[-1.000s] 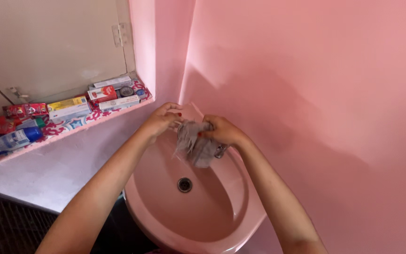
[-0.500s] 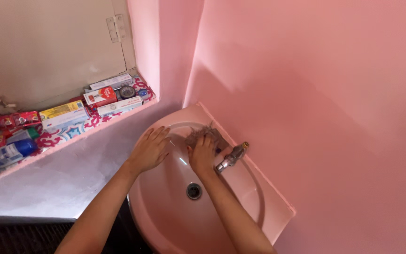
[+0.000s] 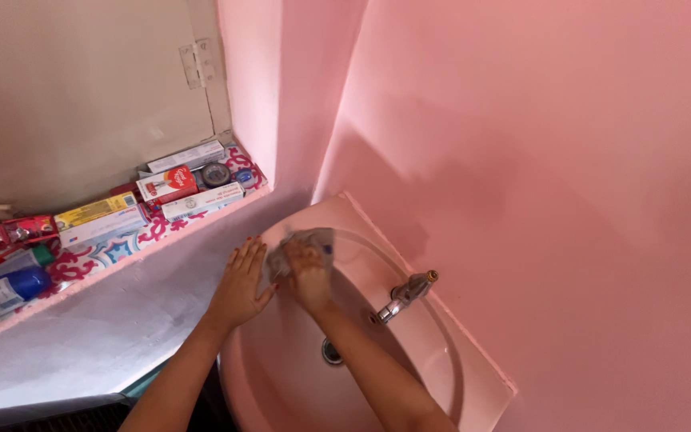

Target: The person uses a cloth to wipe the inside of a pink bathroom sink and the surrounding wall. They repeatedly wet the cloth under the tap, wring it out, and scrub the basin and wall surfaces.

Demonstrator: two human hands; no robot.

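Note:
A pink washbasin (image 3: 441,364) is fixed in the corner of pink walls. My right hand (image 3: 307,272) presses a crumpled grey cloth (image 3: 305,240) against the basin's far left rim. My left hand (image 3: 240,284) lies flat on the left rim beside it, fingers spread, holding nothing. A metal tap (image 3: 403,294) juts out from the basin's right side, clear of both hands. The drain (image 3: 329,350) is partly hidden behind my right forearm.
A niche shelf (image 3: 121,240) with patterned lining holds several boxes, tubes and a blue bottle (image 3: 1,292) at the left. Below it a grey ledge (image 3: 81,336) runs up to the basin. A closed shutter with a hinge (image 3: 193,64) stands above the shelf.
The cloth was held up between both hands over the bowl; now my right hand has carried it down and leftward along the rim. My left hand let go and rests on the rim.

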